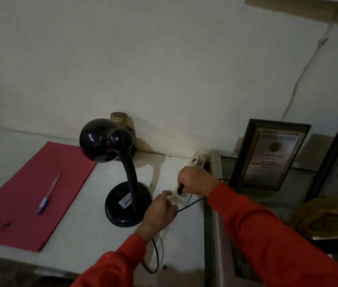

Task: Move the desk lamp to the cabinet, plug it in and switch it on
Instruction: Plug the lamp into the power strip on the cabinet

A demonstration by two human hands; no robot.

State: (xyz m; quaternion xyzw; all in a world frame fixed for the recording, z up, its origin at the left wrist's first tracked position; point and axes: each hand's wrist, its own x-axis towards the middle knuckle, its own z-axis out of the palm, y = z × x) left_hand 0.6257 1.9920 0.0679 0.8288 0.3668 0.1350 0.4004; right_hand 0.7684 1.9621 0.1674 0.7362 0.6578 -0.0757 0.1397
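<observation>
The desk lamp [122, 172] already stands upright on the white counter [81, 230], just to the left of both hands, its black dome shade turned away toward a red folder [35, 189] with a pen [48, 195] farther left. So the move looks done, judging by where it sits.

The plugging-in is under way. The right hand [197, 181] is closed around the black plug [180, 189], pressing it at a socket of the white power strip [186, 183] that lies along the counter's right edge. Whether the plug is fully seated cannot be told. The left hand [161, 212], just nearer than the right, is loosely curled with fingertips resting on the strip's near end, apparently steadying it; the black cord [188, 207] runs out from under it and loops off the counter's front edge.

The shade shows no glow and the room is dim, so the lamp appears unlit. What seems left: finish seating the plug, then find and press the switch.
</observation>
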